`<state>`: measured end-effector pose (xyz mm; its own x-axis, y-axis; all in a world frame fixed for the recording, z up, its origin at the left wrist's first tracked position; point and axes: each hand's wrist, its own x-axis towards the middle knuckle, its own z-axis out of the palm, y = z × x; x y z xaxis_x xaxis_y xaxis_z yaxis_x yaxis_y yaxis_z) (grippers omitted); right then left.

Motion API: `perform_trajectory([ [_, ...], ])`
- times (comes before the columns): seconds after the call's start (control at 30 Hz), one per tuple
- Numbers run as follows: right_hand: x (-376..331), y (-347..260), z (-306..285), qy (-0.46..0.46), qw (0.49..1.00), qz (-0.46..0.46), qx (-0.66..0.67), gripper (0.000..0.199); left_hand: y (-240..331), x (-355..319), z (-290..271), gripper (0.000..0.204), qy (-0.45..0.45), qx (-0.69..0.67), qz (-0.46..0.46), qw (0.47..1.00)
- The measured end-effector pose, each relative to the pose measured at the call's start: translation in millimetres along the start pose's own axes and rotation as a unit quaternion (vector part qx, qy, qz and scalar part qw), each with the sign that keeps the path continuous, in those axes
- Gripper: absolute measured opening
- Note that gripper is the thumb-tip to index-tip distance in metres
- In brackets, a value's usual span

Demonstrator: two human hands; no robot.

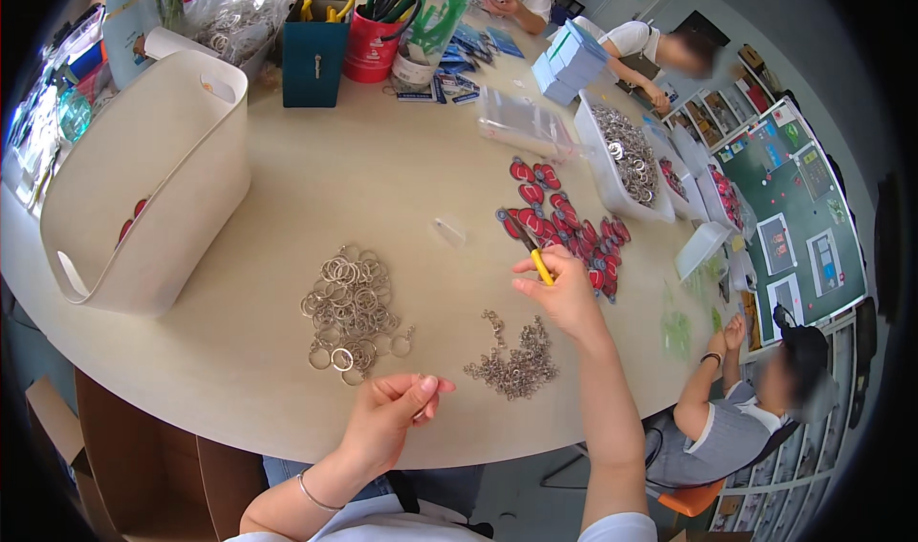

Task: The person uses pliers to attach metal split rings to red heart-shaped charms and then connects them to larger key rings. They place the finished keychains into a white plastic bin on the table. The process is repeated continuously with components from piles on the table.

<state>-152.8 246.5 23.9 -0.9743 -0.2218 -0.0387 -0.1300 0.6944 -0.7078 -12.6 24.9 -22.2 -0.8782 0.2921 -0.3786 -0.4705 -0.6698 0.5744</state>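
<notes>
My right hand (566, 298) is closed around yellow-handled pliers (542, 266). Their dark tips reach the left side of a cluster of red, flip-flop-shaped charms (564, 219) and seem to touch a charm there. Near the table's front edge, my left hand (387, 418) is pinched; whatever small thing lies between thumb and fingers is hidden. Just beyond it spreads a heap of silver key rings (352, 298), some with short chains. Between my two hands lies a smaller pile of fine silver links (516, 362).
A tall cream bin (182, 198) stands at the left with red pieces inside. White tubs of metal rings (626, 159) and charms line the right. Tool holders (316, 64) and a plastic bag (526, 126) sit farther back. Several people work around the table, one seated at right (727, 418).
</notes>
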Motion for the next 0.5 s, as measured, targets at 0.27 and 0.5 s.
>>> perform_trajectory([
  [0.27, -22.2, -0.1, 29.9, -0.004, 0.996, 0.029, -0.088, 0.018, -2.4, -2.4, -4.3, 0.022, -0.003, 0.068, -0.001, 0.998],
  [0.5, -13.7, -2.1, 40.2, -0.020, 0.991, -0.007, -0.132, 0.012, -5.2, -3.2, -5.4, 0.022, 0.005, 0.116, 0.026, 0.993],
])
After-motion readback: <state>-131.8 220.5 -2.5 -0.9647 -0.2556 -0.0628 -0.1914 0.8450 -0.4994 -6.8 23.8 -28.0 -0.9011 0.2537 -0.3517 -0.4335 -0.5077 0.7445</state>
